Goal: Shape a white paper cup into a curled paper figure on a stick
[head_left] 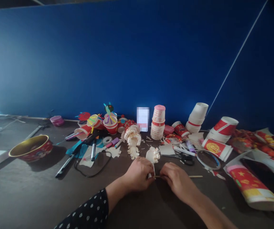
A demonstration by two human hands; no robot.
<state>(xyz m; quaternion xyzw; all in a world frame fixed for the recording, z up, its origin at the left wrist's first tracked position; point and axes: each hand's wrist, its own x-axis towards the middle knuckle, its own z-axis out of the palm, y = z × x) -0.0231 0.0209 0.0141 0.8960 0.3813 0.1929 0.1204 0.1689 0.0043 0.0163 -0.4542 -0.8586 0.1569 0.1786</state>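
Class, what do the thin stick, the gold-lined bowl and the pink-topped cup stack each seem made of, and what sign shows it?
Thin stick: probably wood or bamboo, matt, judging by its plain, pale length.
Gold-lined bowl: glossy, since its inside shines; coated card, plastic or metal all remain possible.
Pink-topped cup stack: likely paper, fairly matt, with nested rims and red markings.

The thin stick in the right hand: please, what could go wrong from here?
The thin stick might slip, or tear the white paper piece in the left hand, as its inner end seems to meet the paper there. Its other end sticks out past the right hand and could catch on something. A careless reach forward might also touch the black scissors.
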